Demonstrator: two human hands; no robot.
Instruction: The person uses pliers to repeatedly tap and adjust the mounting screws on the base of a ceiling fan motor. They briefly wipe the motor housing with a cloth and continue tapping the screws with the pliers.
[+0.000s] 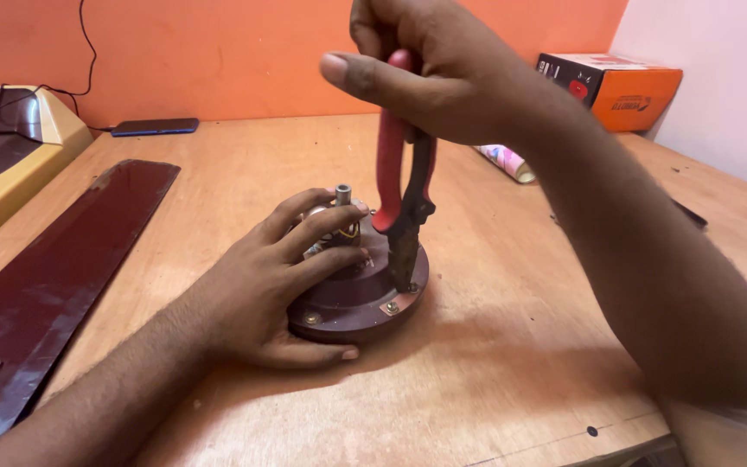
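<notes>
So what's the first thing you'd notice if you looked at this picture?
Right in the middle, the right hand holds red-handled pliers upright, tip down on the edge of a round brown motor housing. The left hand lies over the housing on the wooden table. A long dark brown fan blade lies at the left, and an orange box sits at the back right.

Orange wall behind a scuffed wooden table, pale wall to the right, warm indoor light.
</notes>
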